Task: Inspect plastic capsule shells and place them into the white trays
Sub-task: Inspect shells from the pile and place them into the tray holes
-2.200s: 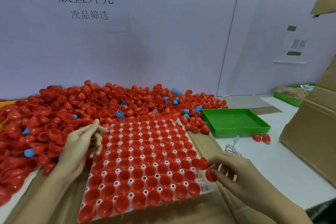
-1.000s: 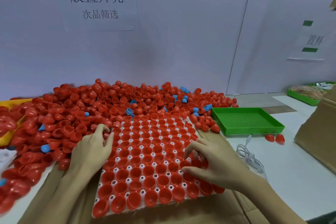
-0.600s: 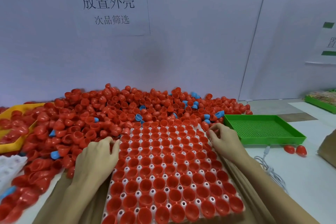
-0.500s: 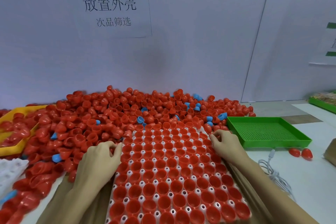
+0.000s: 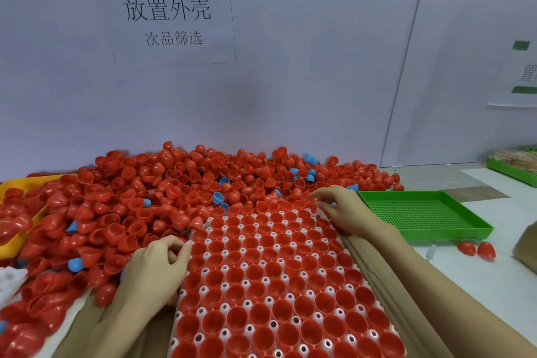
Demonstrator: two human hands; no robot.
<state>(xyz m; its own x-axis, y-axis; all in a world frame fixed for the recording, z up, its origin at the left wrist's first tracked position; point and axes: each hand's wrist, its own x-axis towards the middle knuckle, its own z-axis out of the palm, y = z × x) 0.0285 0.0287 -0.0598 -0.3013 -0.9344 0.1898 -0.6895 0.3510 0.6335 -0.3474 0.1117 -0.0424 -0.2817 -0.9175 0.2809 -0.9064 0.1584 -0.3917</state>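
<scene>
Our left hand curls at the white tray's left edge; our right hand, fingers spread, touches its far-right corner among red shells.

White tray, cells full w/ red shells open-side up; loose shell pile behind/left.

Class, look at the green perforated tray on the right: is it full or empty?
Empty. The green tray shows only its bare perforated floor; no shells lie inside. Two red shells sit on the table just outside it.
</scene>
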